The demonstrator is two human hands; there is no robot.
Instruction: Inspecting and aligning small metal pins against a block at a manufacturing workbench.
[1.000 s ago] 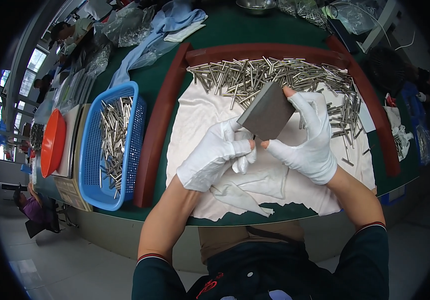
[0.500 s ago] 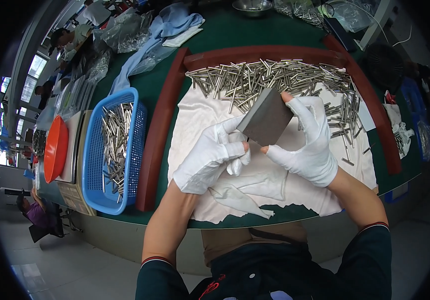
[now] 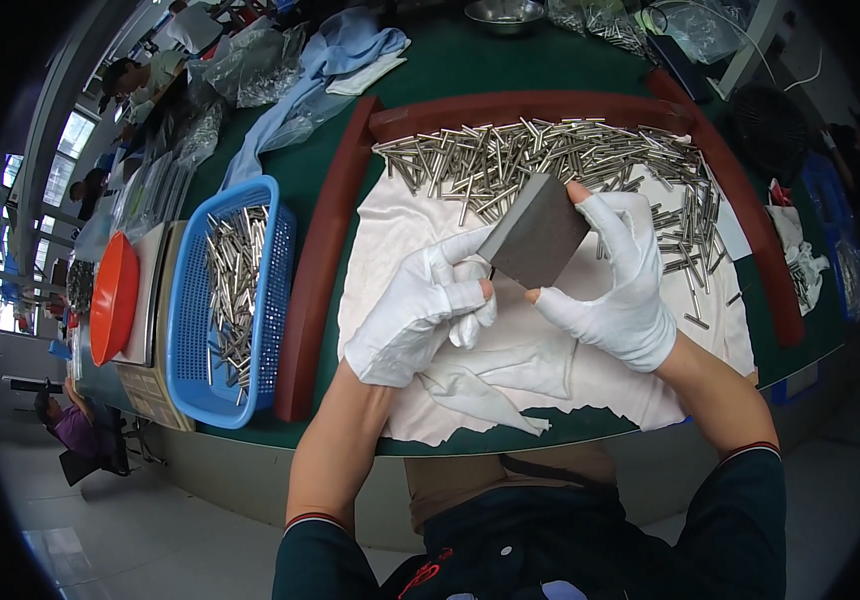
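Note:
Both my hands wear white gloves with bare fingertips showing. My right hand [image 3: 626, 288] grips a dark grey rectangular block [image 3: 542, 236], thumb at its lower corner and a finger at its upper right edge. At the block's lower left side, my left hand [image 3: 418, 318] is closed with thumb and fingers bent together. A thin dark tip shows between it and the block; what it pinches is mostly hidden. Below lies a pale cloth [image 3: 640, 398] with a crumpled white rag [image 3: 510, 378] on it. Behind the block spreads a heap of shiny metal pins [image 3: 550, 150].
Dark red rails [image 3: 325, 270] frame the cloth on three sides. To the left stands a blue perforated basket [image 3: 180, 350] of metal pins, beside an orange bowl [image 3: 115, 300]. A metal bowl [image 3: 503, 12] and plastic bags [image 3: 705, 35] lie at the back. Other people sit far left.
My left fingers have shifted very slightly left beside the block. The grip of my right hand on the block looks the same.

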